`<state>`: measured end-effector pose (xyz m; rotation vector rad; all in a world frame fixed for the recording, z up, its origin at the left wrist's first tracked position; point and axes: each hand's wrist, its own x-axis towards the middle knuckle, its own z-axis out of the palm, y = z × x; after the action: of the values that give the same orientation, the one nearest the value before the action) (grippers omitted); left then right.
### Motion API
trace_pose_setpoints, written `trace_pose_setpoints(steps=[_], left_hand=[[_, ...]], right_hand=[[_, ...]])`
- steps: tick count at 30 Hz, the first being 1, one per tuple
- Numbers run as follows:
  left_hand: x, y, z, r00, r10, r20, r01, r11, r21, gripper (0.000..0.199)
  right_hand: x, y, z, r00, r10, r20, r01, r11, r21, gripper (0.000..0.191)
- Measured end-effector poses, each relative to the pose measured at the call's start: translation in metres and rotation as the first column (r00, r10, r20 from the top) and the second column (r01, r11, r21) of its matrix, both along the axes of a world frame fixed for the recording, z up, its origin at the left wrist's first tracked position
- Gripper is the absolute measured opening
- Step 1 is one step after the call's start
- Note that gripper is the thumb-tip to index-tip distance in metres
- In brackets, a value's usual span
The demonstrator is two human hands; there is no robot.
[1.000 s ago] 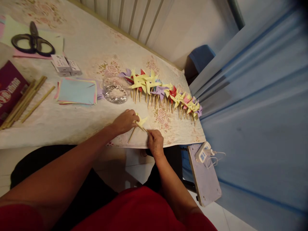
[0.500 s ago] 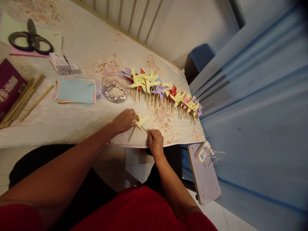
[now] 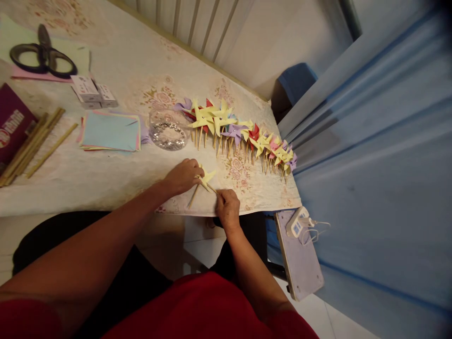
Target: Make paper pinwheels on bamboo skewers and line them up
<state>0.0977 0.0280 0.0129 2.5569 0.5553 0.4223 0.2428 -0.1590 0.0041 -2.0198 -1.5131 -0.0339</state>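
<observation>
Near the front edge of the cloth-covered table, my left hand [image 3: 184, 176] pinches a pale yellow paper pinwheel [image 3: 208, 177] at its middle. My right hand [image 3: 229, 209] is closed around the end of a thin wooden stick [image 3: 212, 188], whose other end meets the pinwheel. A second thin stick [image 3: 192, 197] slants down below my left fingers; its upper end is hidden. Beyond my hands stands a long row of finished pinwheels [image 3: 234, 132] in yellow, red and purple on sticks. Just behind my left hand sits a clear round container [image 3: 169, 136] with small shiny pieces.
To the left lie a stack of coloured paper squares [image 3: 110, 132], small white boxes [image 3: 86, 89], black-handled scissors [image 3: 43, 59], bundled sticks [image 3: 33, 146] and a purple box [image 3: 12, 125]. At the right, a power strip [image 3: 298, 222] rests on a stool [image 3: 300, 263] beside a blue curtain [image 3: 374, 188].
Both hands keep almost the same place and grip on the pinwheel and stick. Things at the left have shifted very slightly in the view.
</observation>
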Motion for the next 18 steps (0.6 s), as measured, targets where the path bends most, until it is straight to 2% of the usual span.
trace_pose_setpoints(steps=[18], left_hand=[[0.0009,-0.0014,0.0036,0.999,0.020,-0.025,-0.020,1.000,0.002,0.019]], right_hand=[[-0.0014,0.0033,0.0004,1.000,-0.025,0.012,0.026,1.000,-0.017,0.024]])
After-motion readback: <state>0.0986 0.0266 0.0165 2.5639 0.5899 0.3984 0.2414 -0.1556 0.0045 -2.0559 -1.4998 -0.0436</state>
